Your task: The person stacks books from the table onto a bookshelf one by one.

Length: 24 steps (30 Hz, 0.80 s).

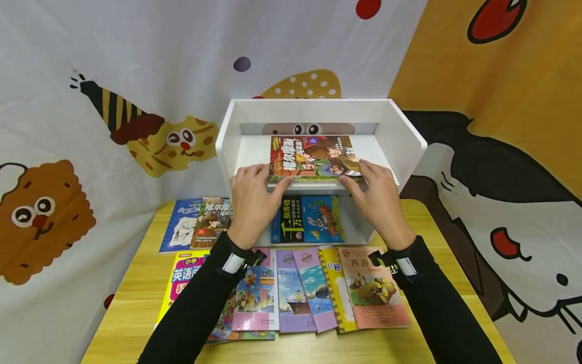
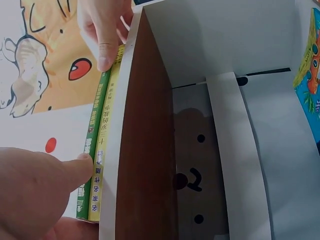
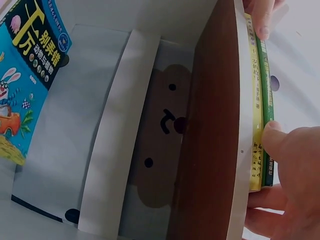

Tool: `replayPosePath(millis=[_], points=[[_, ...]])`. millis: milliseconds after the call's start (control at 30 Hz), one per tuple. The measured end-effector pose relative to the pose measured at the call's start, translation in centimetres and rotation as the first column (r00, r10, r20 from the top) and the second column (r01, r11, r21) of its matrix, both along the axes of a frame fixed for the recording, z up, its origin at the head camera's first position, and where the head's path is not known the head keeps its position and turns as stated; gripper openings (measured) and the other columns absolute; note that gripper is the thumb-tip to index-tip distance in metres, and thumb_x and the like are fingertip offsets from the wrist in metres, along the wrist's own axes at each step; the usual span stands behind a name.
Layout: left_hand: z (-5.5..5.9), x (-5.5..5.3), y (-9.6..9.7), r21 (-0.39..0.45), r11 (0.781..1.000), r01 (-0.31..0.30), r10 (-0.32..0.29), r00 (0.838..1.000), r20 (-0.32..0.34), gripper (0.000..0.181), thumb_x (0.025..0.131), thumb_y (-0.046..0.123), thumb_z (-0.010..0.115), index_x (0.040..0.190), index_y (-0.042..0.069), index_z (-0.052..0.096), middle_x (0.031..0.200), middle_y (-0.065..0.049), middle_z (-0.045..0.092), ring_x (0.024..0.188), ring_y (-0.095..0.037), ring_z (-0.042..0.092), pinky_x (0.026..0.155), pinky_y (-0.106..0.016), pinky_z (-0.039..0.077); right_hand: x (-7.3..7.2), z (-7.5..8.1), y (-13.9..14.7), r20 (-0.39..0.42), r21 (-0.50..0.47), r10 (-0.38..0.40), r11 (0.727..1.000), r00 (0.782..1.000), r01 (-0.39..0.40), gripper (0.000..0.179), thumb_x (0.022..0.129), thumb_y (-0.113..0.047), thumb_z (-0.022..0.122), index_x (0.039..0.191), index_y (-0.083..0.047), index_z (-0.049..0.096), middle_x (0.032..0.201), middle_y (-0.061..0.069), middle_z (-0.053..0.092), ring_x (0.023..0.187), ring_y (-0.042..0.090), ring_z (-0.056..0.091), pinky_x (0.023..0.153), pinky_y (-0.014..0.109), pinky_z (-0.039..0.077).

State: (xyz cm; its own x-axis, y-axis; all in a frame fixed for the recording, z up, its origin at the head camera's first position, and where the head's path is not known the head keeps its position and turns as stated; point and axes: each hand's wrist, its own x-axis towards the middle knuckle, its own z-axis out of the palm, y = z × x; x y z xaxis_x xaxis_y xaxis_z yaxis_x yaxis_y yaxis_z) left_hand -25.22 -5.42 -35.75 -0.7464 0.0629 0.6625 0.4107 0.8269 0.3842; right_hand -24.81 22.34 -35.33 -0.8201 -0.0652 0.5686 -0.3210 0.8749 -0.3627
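Note:
Two stacked books lie flat on the upper board of a white shelf [image 1: 313, 106]. The top book [image 1: 314, 155] has a brown comic-style cover and a green spine [image 3: 265, 85]; the lower one shows a yellow spine [image 2: 106, 122]. My left hand [image 1: 256, 205] holds the stack's left end, thumb on the spines, fingers along the side. At the right end, my right hand [image 1: 375, 202] grips the stack the same way, its thumb against the green spine. Both spines face me, close to the board's front edge.
On the lower level lies a blue-and-black book [image 1: 309, 220]. Several books overlap along the wooden table [image 1: 123, 308] in front, including an orange one [image 1: 375, 290] and a purple one [image 1: 295, 298]. A blue book [image 1: 179, 225] lies left of the shelf. A printed curtain [image 1: 159, 50] hangs behind.

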Motion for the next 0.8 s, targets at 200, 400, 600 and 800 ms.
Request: replayPosePath(millis=[200,400,600,800], points=[[-0.13,-0.15,0.25,0.012,1.000,-0.011,0.011,1.000,-0.020,0.064,0.087,0.060,0.062,0.120,0.005,0.069,0.118,-0.012,0.064,0.104,-0.032,0.050,0.088,-0.047,0.035,-0.09,-0.05,0.09,0.015,-0.003,-0.024,1.000,1.000,0.024,0.075,0.090,-0.056,0.060,0.137,0.001,0.053,0.140,0.019,0.050,0.128,0.041,0.041,0.101,0.056,0.034],[-0.41,-0.39,0.28,0.015,1.000,-0.020,0.020,0.999,-0.034,0.063,0.088,0.060,0.061,0.120,0.005,0.069,0.117,-0.012,0.065,0.103,-0.032,0.051,0.087,-0.046,0.036,-0.27,0.08,0.04,0.014,-0.003,-0.032,0.999,0.999,0.032,0.075,0.090,-0.057,0.060,0.136,0.001,0.054,0.138,0.019,0.051,0.126,0.041,0.041,0.101,0.055,0.033],[-0.60,-0.46,0.23,0.020,1.000,-0.020,0.021,0.999,-0.048,0.063,0.088,0.059,0.062,0.118,0.004,0.069,0.116,-0.013,0.065,0.104,-0.032,0.052,0.088,-0.047,0.036,-0.36,0.02,-0.04,0.006,0.006,-0.031,0.999,0.999,0.031,0.074,0.089,-0.058,0.060,0.135,0.001,0.055,0.134,0.021,0.054,0.125,0.041,0.043,0.100,0.055,0.033],[-0.67,-0.45,0.12,0.017,1.000,-0.010,0.011,0.998,-0.061,0.060,0.089,0.056,0.062,0.119,0.004,0.069,0.116,-0.013,0.065,0.104,-0.032,0.053,0.090,-0.047,0.036,-0.27,-0.01,-0.09,0.016,0.003,-0.039,0.999,0.999,0.039,0.076,0.089,-0.060,0.058,0.136,0.001,0.055,0.134,0.021,0.054,0.125,0.040,0.042,0.101,0.056,0.033]])
